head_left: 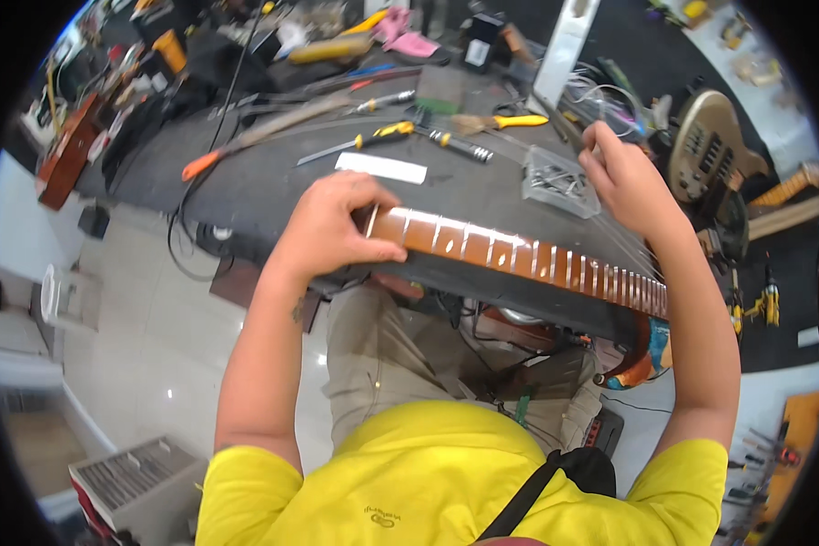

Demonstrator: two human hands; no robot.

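Observation:
A guitar neck (510, 250) with a brown fretboard, metal frets and pale inlays lies along the near edge of the bench. My left hand (337, 223) wraps around its left end by the nut, thumb on the near side. At the right, the neck runs behind my forearm toward a blue and brown guitar body (635, 369), mostly hidden. My right hand (621, 177) is raised over the bench with its fingers closed on a slim dark tool (566, 127), whose kind I cannot make out. Below it sits a clear plastic box (557, 187) of small metal parts.
On the dark bench lie a white strip (382, 167), a yellow-black screwdriver (359, 141), a yellow-handled brush (510, 121) and an orange-tipped rod (273, 127). Clutter fills the back. A pale guitar body (712, 146) stands at the right. A dark cable (220, 127) crosses the left side.

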